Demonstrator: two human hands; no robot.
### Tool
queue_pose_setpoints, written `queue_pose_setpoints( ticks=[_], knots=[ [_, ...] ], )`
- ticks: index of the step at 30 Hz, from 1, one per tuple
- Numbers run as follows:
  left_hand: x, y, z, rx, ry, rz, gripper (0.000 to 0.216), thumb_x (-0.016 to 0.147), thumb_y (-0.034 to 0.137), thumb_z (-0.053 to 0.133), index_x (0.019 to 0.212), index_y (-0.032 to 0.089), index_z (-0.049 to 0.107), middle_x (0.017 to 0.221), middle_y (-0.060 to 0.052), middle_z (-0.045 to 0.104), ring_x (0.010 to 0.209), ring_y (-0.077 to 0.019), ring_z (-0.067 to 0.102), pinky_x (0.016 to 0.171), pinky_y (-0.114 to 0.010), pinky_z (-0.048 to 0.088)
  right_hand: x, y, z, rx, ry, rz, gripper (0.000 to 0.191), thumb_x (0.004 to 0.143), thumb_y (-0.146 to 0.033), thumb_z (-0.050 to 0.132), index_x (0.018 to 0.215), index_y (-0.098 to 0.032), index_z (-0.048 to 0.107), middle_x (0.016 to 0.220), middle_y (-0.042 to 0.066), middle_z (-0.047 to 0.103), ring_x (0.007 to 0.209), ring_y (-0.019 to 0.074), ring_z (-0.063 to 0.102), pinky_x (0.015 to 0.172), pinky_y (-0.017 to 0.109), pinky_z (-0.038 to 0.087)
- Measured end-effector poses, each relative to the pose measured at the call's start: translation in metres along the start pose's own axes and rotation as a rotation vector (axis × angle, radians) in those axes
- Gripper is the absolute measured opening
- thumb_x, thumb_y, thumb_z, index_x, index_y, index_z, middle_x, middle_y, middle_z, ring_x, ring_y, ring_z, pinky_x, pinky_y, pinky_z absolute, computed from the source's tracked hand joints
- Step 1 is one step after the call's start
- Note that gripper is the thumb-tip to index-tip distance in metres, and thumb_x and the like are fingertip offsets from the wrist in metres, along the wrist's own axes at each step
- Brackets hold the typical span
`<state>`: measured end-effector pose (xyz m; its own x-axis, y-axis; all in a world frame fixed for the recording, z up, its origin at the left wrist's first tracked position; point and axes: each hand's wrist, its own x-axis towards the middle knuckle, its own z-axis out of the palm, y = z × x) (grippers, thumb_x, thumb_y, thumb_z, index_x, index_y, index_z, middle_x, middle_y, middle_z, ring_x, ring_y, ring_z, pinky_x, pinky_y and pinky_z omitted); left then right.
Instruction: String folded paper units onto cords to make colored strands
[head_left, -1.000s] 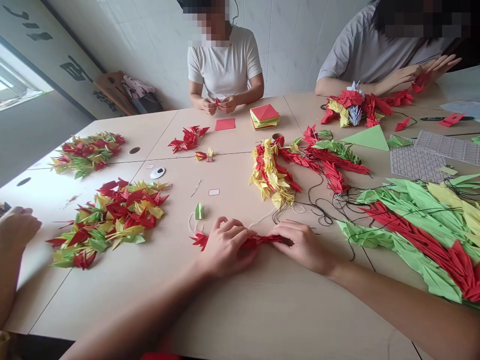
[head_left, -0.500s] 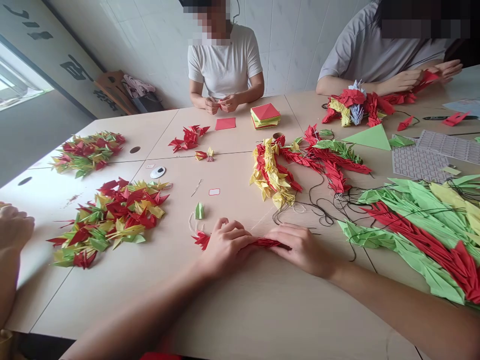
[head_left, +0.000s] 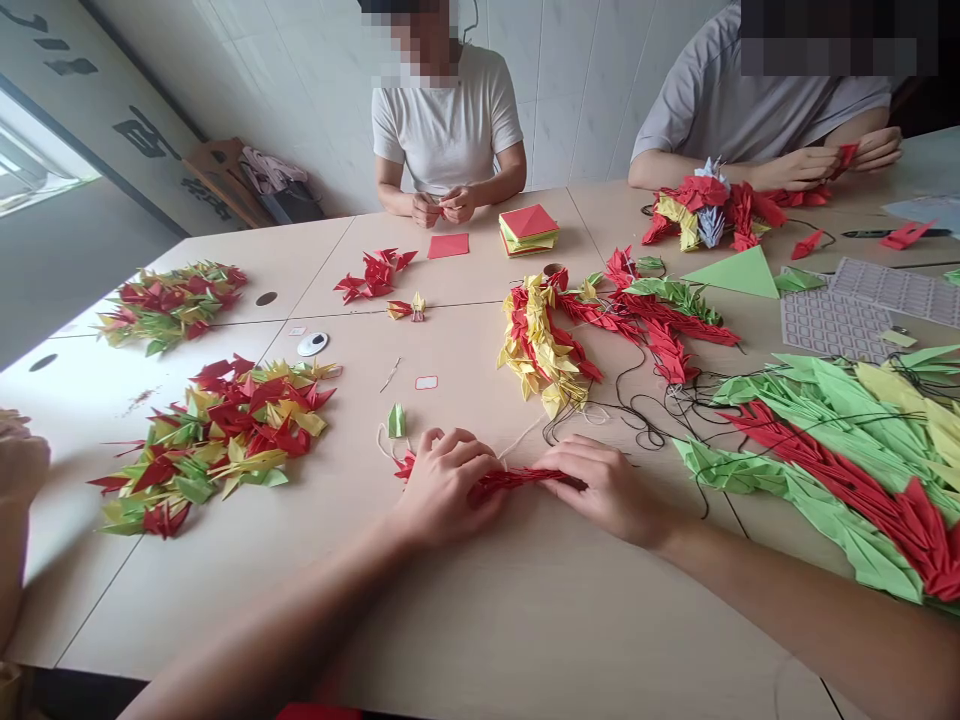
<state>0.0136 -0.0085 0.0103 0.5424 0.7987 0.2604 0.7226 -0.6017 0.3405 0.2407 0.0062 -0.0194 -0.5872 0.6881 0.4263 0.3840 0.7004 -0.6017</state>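
Observation:
A short string of red paper cranes [head_left: 517, 480] lies on the table [head_left: 465, 620] in front of me, with a white thread running off its far side. My left hand [head_left: 442, 487] is closed over the string's left end, where red wing tips stick out past my fingers. My right hand [head_left: 607, 490] pinches its right end. A single green paper crane [head_left: 397, 421] stands just beyond my left hand.
A heap of red, green and yellow cranes [head_left: 217, 440] lies at left, another heap [head_left: 172, 303] further back. Strung yellow and red cranes [head_left: 544, 345], black cord [head_left: 645, 420] and large green and red strings [head_left: 840, 450] fill the right. Two people opposite fold paper. Another person's hand [head_left: 19, 465] rests at far left.
My left hand has slid a little to the right along the red string, bunching the cranes closer together. The hand at far left has drawn back toward the edge.

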Motion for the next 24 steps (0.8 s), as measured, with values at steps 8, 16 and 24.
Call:
queue_pose_setpoints(
  ticks=[8,16,24],
  knots=[
    [-0.002,-0.002,0.006,-0.006,0.071,0.059,0.010,0.087,0.024,0.058,0.088,0.024,0.067,0.079,0.002,0.074,0.082,-0.0160,0.061,0.079,-0.035,0.035,-0.001,0.001,-0.001,0.035,0.004,-0.025,0.011,0.090,-0.017,0.057,0.097,-0.020,0.066,0.087,0.004,0.070,0.084,0.0174,0.060,0.074,0.032,0.052],
    [-0.002,-0.005,0.013,0.005,0.116,0.147,0.011,0.089,0.030,0.061,0.088,0.024,0.070,0.079,0.003,0.075,0.079,-0.0126,0.062,0.078,-0.032,0.037,0.000,-0.003,-0.001,0.030,-0.035,-0.034,0.015,0.090,-0.016,0.055,0.101,-0.020,0.065,0.089,0.004,0.070,0.083,0.0156,0.063,0.075,0.030,0.052],
    [-0.004,-0.002,0.016,0.010,0.092,0.141,0.014,0.092,0.031,0.058,0.091,0.024,0.070,0.082,0.003,0.075,0.079,-0.0124,0.062,0.078,-0.031,0.039,-0.001,-0.003,0.003,-0.059,-0.077,-0.084,0.013,0.091,-0.020,0.057,0.102,-0.019,0.063,0.090,0.003,0.069,0.083,0.0162,0.061,0.077,0.032,0.048]
  ],
)
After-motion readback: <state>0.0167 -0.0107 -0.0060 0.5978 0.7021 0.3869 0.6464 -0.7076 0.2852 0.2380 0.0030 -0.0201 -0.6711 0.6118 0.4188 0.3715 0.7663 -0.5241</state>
